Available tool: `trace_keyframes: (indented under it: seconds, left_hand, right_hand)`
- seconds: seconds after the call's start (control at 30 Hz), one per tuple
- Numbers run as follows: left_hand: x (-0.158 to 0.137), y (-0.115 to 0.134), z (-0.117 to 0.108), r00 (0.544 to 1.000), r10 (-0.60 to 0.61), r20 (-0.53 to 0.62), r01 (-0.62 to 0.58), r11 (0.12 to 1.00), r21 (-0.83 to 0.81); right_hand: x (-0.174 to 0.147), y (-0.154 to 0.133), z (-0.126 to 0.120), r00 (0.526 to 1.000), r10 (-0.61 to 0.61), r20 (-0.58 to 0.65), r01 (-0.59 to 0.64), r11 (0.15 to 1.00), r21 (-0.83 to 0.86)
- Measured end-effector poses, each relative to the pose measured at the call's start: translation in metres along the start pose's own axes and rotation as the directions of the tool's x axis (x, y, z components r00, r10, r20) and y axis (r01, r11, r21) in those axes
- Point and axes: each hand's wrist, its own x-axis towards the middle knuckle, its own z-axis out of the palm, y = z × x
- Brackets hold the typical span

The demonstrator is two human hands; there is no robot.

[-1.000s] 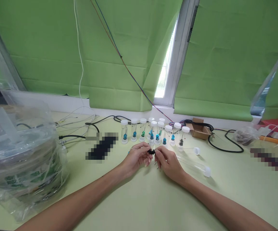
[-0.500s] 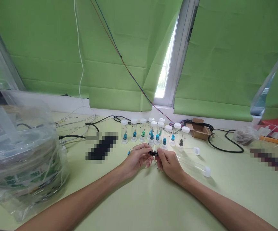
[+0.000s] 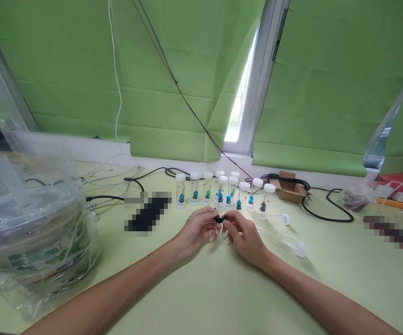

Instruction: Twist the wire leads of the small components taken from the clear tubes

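Between the fingertips of my left hand [image 3: 198, 229] and my right hand [image 3: 242, 236] is a small black part [image 3: 219, 219]. Both hands are closed on it, just above the table; its exact kind is too small to make out. A thin dark rod [image 3: 227, 238] shows below my right fingers. Beside my left hand a small blue piece [image 3: 187, 220] is partly hidden. Behind the hands stand several clear tubes [image 3: 194, 188] with white caps, holding small blue, green or dark parts with thin wires. Clear tubes with white ends [image 3: 300, 250] lie right of my right hand.
A large plastic-wrapped round stack [image 3: 44, 237] fills the left side. A blurred-out dark object [image 3: 148, 213] lies left of the tubes. Behind them are black cables [image 3: 327, 218] and an open cardboard box [image 3: 290, 190]. At far right are a red bag [image 3: 401, 179] and a clear bag [image 3: 356, 196].
The black part has turned slightly and risen a little between my fingers. My right thumb and fingers have shifted their grip on it. The tubes have stayed in place.
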Motion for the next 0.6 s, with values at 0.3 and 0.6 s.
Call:
trace_keyframes:
  seconds: [0.3, 0.6]
  left_hand:
    - [-0.0023, -0.0009, 0.0004, 0.998, 0.026, 0.056, -0.032, 0.994, 0.108]
    - [-0.0039, 0.0000, 0.0015, 0.992, 0.057, 0.109, -0.078, 0.977, 0.200]
  right_hand:
    - [0.0000, 0.0024, -0.0007, 1.000, -0.005, 0.019, 0.007, 0.998, -0.067]
    - [-0.0004, 0.0037, 0.0007, 0.999, 0.043, 0.022, -0.042, 0.998, -0.041]
